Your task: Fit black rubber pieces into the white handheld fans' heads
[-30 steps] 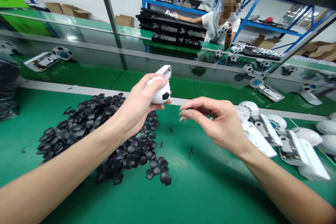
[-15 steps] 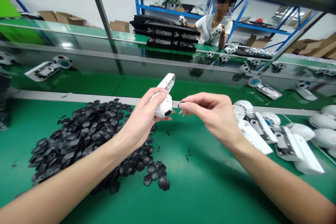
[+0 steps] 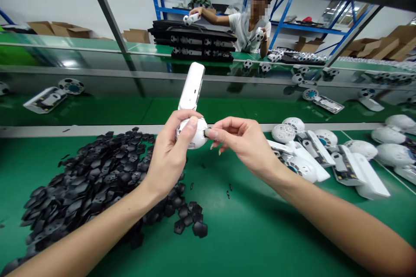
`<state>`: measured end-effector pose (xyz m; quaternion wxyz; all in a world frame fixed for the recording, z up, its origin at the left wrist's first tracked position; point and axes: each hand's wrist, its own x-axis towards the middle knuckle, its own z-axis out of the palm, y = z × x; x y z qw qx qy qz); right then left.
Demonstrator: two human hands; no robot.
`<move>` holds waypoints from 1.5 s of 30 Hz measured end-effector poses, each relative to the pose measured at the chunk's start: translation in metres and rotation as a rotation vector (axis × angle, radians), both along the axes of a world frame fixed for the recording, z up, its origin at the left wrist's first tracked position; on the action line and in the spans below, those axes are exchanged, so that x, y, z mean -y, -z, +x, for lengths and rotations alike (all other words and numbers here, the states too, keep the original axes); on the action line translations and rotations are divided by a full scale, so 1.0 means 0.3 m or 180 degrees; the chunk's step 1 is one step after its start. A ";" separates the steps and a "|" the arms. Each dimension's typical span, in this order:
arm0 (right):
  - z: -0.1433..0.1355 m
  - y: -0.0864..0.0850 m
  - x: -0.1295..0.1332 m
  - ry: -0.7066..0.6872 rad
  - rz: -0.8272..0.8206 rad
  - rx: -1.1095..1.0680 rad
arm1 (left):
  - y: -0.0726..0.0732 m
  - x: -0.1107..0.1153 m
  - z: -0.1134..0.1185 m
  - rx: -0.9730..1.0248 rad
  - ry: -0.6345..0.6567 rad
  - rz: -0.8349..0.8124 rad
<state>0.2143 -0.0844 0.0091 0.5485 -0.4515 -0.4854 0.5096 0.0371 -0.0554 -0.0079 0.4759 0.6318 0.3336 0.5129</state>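
My left hand [image 3: 170, 151] is wrapped round the head of a white handheld fan [image 3: 191, 88], its thumb across the round front. The fan's handle points up and away, with a small dark slot in its side. Between the thumb and fingertips of my right hand [image 3: 245, 140] is a small black piece [image 3: 206, 132], pressed to the right side of the fan's head. Its full shape is hidden by my fingers. To the left and below my left hand spreads a heap of black pentagon pieces [image 3: 104, 173].
A few tiny black parts [image 3: 228, 194] lie on the green table [image 3: 247, 238]. White fans and grilles [image 3: 302, 169] are piled at right. Behind, a glossy ledge holds more fans [image 3: 48, 99]. Across it a co-worker [image 3: 247, 26] handles ball-patterned fans beside stacked black trays [image 3: 195, 39].
The fan has turned, its handle now more upright. My right hand has moved left, bringing the black piece from beside the fan's head to against it. The co-worker's arm has reached over the trays.
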 end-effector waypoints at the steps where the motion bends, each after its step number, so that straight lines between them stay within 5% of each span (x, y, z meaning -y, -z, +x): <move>1: -0.002 0.002 0.001 0.0014 0.0060 0.0063 | -0.002 0.002 0.001 -0.0057 -0.0003 0.0052; 17: 0.027 -0.030 0.047 -0.0546 0.0426 0.0422 | -0.033 0.010 0.001 -0.0377 -0.0414 0.0332; 22: 0.060 -0.061 0.063 -0.0176 0.0448 0.0906 | -0.047 -0.004 -0.007 0.0001 -0.0164 0.0185; 27: 0.010 -0.007 0.107 -0.1301 -0.0091 0.2391 | -0.066 -0.018 -0.005 0.0218 -0.0199 -0.0213; 32: -0.039 0.067 0.146 -0.1750 0.0218 0.3576 | -0.068 -0.041 -0.010 0.0266 -0.0306 -0.0251; 45: -0.041 0.089 0.137 -0.1848 0.0073 0.3679 | -0.049 -0.098 -0.024 0.0674 -0.0236 -0.0336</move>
